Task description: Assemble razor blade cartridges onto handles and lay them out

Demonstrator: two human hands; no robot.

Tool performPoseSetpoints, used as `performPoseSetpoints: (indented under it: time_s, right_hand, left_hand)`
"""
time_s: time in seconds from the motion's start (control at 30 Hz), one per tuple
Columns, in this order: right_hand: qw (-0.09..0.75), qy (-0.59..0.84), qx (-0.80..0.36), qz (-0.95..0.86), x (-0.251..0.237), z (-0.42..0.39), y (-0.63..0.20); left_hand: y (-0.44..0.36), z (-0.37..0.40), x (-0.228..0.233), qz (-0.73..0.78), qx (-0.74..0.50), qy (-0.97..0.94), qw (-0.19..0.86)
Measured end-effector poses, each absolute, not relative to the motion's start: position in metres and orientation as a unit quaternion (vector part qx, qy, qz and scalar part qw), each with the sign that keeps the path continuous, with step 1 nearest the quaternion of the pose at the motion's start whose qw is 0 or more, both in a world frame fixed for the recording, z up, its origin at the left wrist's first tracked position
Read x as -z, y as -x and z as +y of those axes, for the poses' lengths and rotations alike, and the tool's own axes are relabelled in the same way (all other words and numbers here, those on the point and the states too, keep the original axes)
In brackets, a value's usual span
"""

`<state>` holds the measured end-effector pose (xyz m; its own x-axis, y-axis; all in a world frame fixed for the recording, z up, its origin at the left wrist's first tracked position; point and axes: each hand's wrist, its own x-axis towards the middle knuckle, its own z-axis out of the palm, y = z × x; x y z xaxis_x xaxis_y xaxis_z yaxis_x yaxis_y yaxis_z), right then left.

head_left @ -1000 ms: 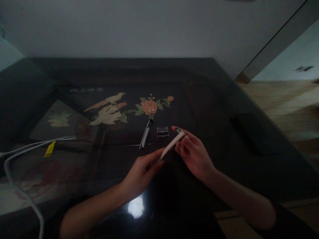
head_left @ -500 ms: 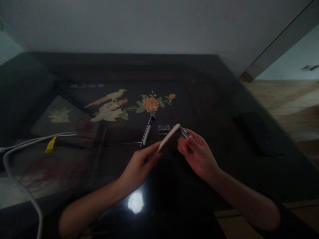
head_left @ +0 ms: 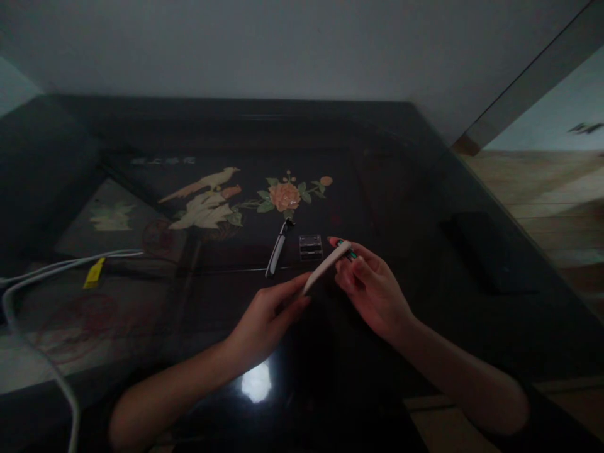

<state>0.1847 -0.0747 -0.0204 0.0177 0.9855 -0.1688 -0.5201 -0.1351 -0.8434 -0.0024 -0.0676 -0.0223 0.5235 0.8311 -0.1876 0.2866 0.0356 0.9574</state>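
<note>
My left hand (head_left: 271,314) is closed on the lower end of a slim white razor handle (head_left: 325,267), which slants up to the right. Its far end meets a small dark razor blade cartridge (head_left: 352,254) with green strips, pinched between the thumb and fingers of my right hand (head_left: 372,283). Whether the two are joined I cannot tell. Beyond my hands, a second razor handle (head_left: 277,251), white and black, lies on the dark glass tabletop (head_left: 387,189). To its right sits a small clear plastic case (head_left: 310,247) with dark contents.
White cables (head_left: 42,358) with a yellow tag (head_left: 94,274) run along the left side. A flat black object (head_left: 486,251) lies at the right. Floral and bird pictures show under the glass. A pale wall (head_left: 212,50) stands behind the table.
The handle in my left hand has moved slightly right and down, so its end now overlaps the cartridge. My right hand has stayed almost in place.
</note>
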Motion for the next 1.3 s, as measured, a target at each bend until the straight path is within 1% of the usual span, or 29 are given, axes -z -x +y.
performPoseSetpoints:
  time_s: [0.27,0.47,0.7,1.3]
  right_hand:
    - [0.592,0.389,-0.644,-0.29,0.022,-0.0744,-0.1847]
    - [0.594,0.408,-0.629,-0.292,0.0208,-0.0745,-0.1839]
    - [0.587,0.408,-0.643,-0.276,0.0205,-0.0757,-0.1842]
    - [0.592,0.389,-0.641,-0.295,0.0238,-0.0757,-0.1847]
  left_hand:
    - [0.0037,-0.0632,0.0218,0.45,-0.246,-0.656,0.554]
    - [0.0019,-0.0686,0.0225,0.425,-0.232,-0.668,0.565]
    - [0.002,-0.0703,0.0222,0.399,-0.23,-0.694,0.554]
    - [0.0039,-0.0642,0.022,0.434,-0.241,-0.682,0.537]
